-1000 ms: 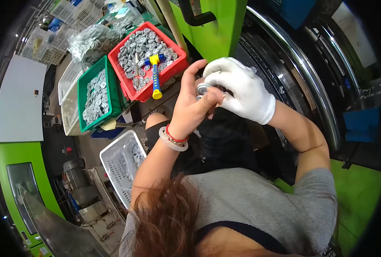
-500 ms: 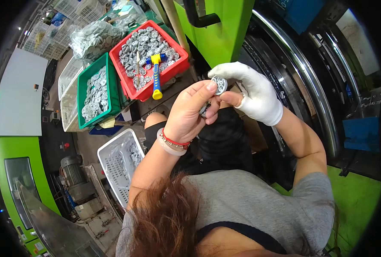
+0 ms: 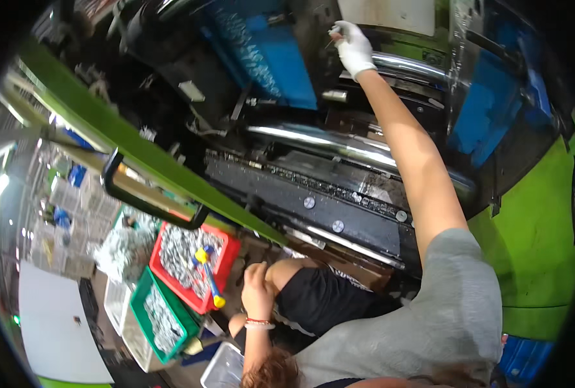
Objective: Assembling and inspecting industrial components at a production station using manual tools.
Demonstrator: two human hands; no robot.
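Both hands have parted since the earlier frame, where they met over a disc: the gloved right hand [image 3: 353, 52] now reaches deep into the machine, near a blue block [image 3: 295, 84], while the bare left hand [image 3: 256, 284] hangs low beside the knee [image 3: 286, 273]. Its fingers curl loosely; whether they hold anything cannot be told. The right fingers are partly bent around something small or nothing, too blurred to tell, and the arm is stretched long, probably because that spot lies far in. Three grey discs [image 3: 338, 226] lie apart on the dark ledge [image 3: 371, 234], seemingly flat enough to stay put. More small grey pieces fill the red tray [image 3: 230, 255] and green tray [image 3: 179, 309]; a hammer [image 3: 209, 277] lies across the red one, its handle reaching the rim, perhaps for easy grasping.
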